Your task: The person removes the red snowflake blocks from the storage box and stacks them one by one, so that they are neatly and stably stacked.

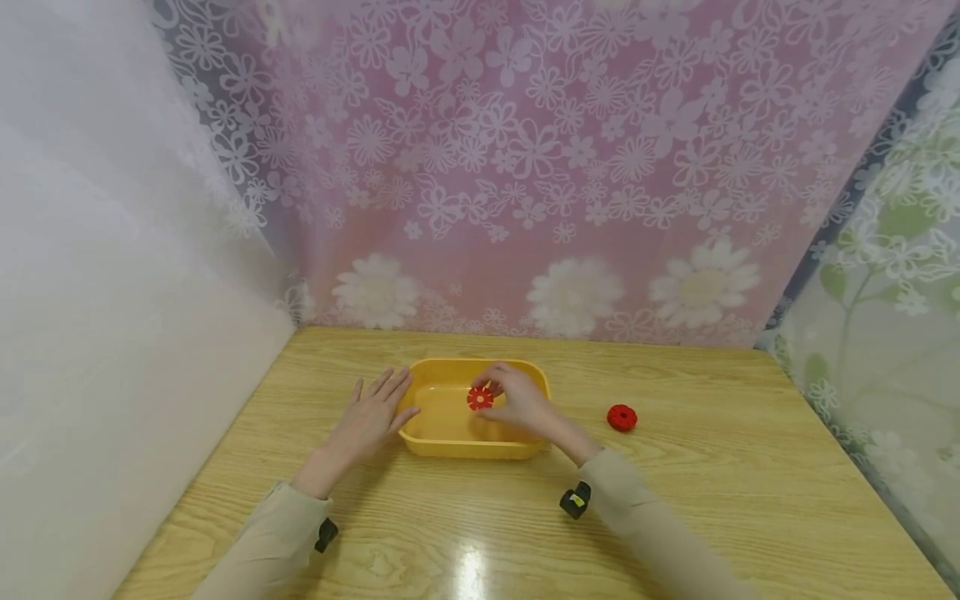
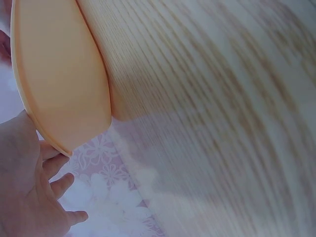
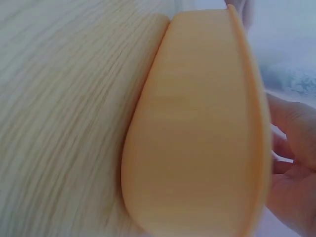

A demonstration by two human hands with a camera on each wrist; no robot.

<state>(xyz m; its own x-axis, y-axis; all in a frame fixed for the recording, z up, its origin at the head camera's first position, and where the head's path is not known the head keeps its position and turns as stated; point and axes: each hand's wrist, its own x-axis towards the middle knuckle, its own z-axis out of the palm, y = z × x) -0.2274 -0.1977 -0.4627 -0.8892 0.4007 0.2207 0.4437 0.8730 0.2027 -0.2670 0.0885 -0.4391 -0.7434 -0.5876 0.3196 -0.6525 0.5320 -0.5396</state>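
Observation:
A yellow plastic basin [image 1: 472,448] stands on the table. My left hand [image 1: 369,417] rests at its left rim, fingers stretched out and thumb reaching over the edge; the left wrist view shows this hand [image 2: 29,182] against the rim too. Over the inside of the basin, my right hand [image 1: 521,402] pinches a red notched disc [image 1: 480,398] with a pale centre between thumb and fingers. In the right wrist view the basin wall [image 3: 192,123] hides part of the right hand [image 3: 294,158], and the disc cannot be seen there. Right of the basin lie red notched discs [image 1: 622,417], apparently stacked.
The wood-grain table [image 1: 712,500] extends on both sides of the basin. A pink flowered curtain [image 1: 480,167] hangs behind it, a white sheet [image 1: 135,292] on the left and a flowered sheet [image 1: 892,317] on the right.

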